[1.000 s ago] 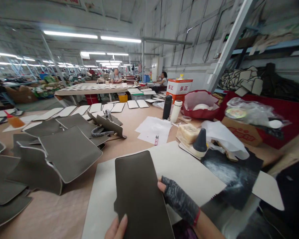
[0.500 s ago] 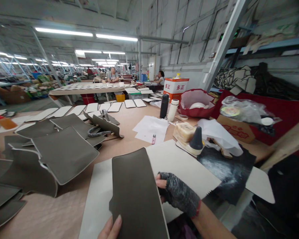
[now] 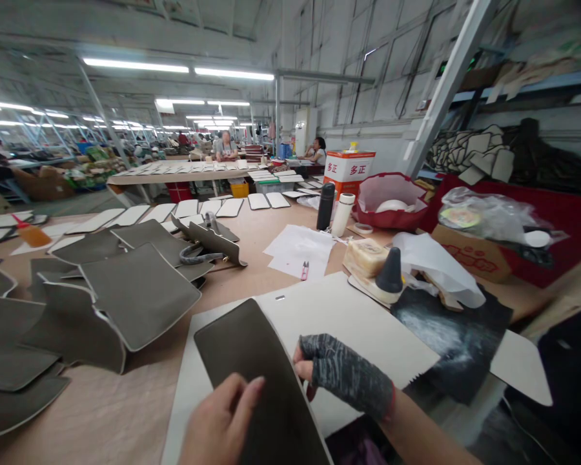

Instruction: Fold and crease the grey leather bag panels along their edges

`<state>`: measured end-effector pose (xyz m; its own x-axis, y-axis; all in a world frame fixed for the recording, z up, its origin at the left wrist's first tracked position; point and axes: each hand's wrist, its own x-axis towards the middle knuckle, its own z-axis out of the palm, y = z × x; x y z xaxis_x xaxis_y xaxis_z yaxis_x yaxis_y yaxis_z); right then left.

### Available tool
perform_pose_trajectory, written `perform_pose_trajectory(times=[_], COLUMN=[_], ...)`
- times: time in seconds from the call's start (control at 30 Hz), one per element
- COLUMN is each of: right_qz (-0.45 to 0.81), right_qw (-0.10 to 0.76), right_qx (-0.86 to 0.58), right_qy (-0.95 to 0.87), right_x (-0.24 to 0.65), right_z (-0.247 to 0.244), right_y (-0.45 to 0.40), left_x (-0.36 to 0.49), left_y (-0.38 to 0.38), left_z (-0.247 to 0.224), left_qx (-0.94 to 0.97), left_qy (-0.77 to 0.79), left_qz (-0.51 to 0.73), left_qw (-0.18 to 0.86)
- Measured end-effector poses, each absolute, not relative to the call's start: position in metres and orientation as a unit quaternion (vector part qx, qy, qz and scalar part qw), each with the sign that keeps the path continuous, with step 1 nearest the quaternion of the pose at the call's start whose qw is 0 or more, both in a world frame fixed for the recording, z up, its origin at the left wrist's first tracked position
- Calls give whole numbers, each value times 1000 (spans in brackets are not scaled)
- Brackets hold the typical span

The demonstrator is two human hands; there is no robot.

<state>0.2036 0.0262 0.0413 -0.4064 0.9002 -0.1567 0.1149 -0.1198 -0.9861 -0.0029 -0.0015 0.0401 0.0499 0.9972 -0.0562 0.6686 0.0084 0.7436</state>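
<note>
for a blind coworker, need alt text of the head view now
Two hands, the right in a fingerless glove, the left bare, work at a dark panel on a pale sheet; more dark panels lie left.

The left hand (image 3: 225, 416), bare and slightly blurred, has thumb and forefinger raised; the right hand (image 3: 314, 361), in a fingerless grey glove, bends its fingertips inward, forearm slanting from lower right.

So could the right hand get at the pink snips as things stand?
Probably yes: the pink snips lie uncovered on white paper, with only a flat pale board between them and the right hand.
</note>
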Motion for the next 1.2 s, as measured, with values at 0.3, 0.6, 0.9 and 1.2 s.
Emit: perform_pose_trajectory(times=[0.3, 0.6, 0.9, 1.2], right_qz=[420, 541, 511, 457], right_qw=[306, 316, 331, 321], right_qx=[-469, -444, -502, -537], right_qy=[-714, -641, -614, -632], right_x=[181, 181, 193, 192], right_z=[52, 50, 46, 21], right_y=[21, 24, 36, 0], left_x=[35, 26, 24, 26], left_y=[9, 9, 11, 19], left_z=[28, 37, 48, 44], left_qx=[605, 611, 642, 647], left_qy=[560, 534, 560, 566], left_qz=[305, 293, 308, 328], left_qw=[477, 505, 423, 392])
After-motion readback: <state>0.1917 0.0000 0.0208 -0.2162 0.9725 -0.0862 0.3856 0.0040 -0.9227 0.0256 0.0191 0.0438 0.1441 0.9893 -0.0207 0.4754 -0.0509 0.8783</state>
